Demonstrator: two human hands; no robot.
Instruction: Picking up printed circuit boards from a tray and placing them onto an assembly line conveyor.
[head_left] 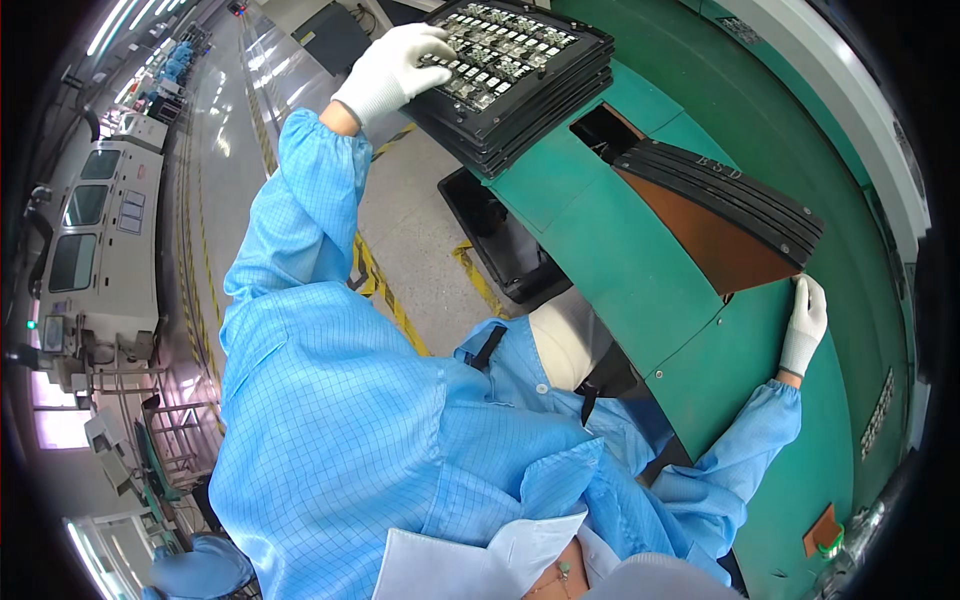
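My left hand (398, 72), in a white glove, is at the left edge of the top tray of small circuit boards (500, 55). Its thumb and fingers are apart over the boards, and I see nothing held between them. Beneath that tray lies a stack of black trays (540, 110), at the far edge of the green table. Also gloved in white, my right hand (806, 325) has its fingers stretched out. Their tips meet the near right corner of a second black stack (730, 195), which has a brown side panel (690, 235).
The green work surface (620, 260) curves along my right side, with a dark rectangular opening (607, 130) between the stacks. A black bin (500, 240) stands on the floor beside the table. White machines (105, 220) and yellow-black floor tape (385, 290) are on the left.
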